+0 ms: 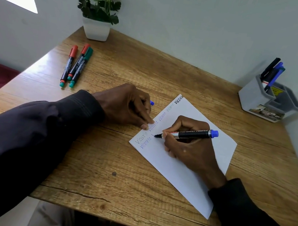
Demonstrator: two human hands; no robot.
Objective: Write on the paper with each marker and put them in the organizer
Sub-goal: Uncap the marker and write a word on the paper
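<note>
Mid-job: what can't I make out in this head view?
All head view.
- Blue cap: mostly behind left hand; gripped or not, unclear.
- Organizer: markers inside overlap, too small to count.
- Paper: middle covered by right hand and its blue marker.

Wooden table point(114, 185) carries paper point(184, 168), three markers point(76, 65), grey organizer point(253, 97), white plant pot point(96, 29).

The table point(117, 166) is grained wood, shiny toward 10 o'clock; the paper point(184, 168) is matt white; the marker point(191, 134) has a glossy black plastic barrel with a bright metallic band; the cap point(152, 103) is smooth blue plastic; the organizer point(253, 97) at 2 o'clock is matt grey plastic; the sleeves point(25, 133) are dark cloth.
</note>
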